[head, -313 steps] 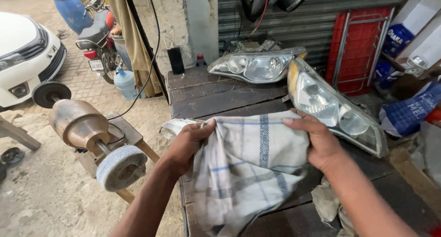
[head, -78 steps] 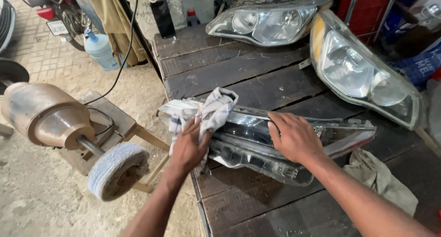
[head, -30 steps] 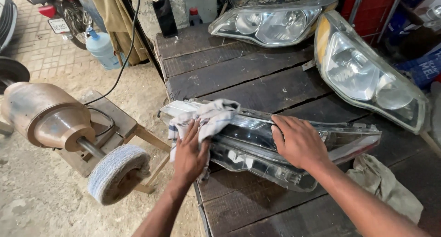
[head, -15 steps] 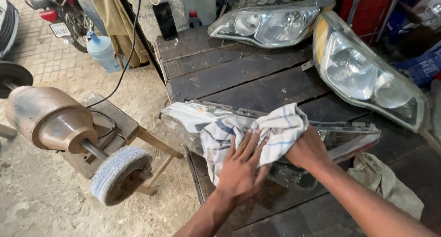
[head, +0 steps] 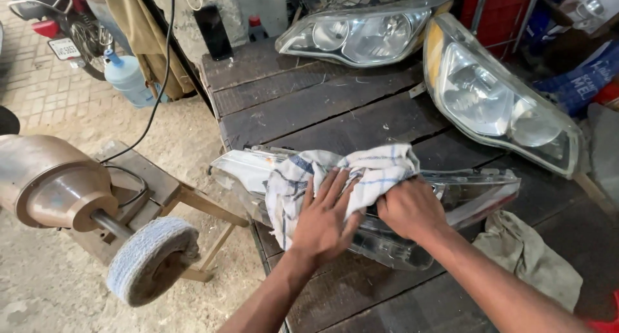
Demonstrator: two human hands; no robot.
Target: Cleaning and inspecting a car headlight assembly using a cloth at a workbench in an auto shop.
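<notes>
Checked cloth [head: 335, 178] under two hands [head: 322, 223] [head: 409, 210]; three headlights [head: 477, 194] [head: 361, 33] [head: 496, 104], seemingly.

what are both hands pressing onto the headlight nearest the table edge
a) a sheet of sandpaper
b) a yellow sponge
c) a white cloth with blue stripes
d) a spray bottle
c: the left hand lies flat and the right hand bunches a white cloth with blue stripes on the headlight.

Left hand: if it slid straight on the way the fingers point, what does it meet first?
The left hand lies flat on the white blue-checked cloth, fingers pointing up-right. Going on, it would likely cross the cloth's bunched edge, then bare dark wooden tabletop; depth is uncertain.
</notes>
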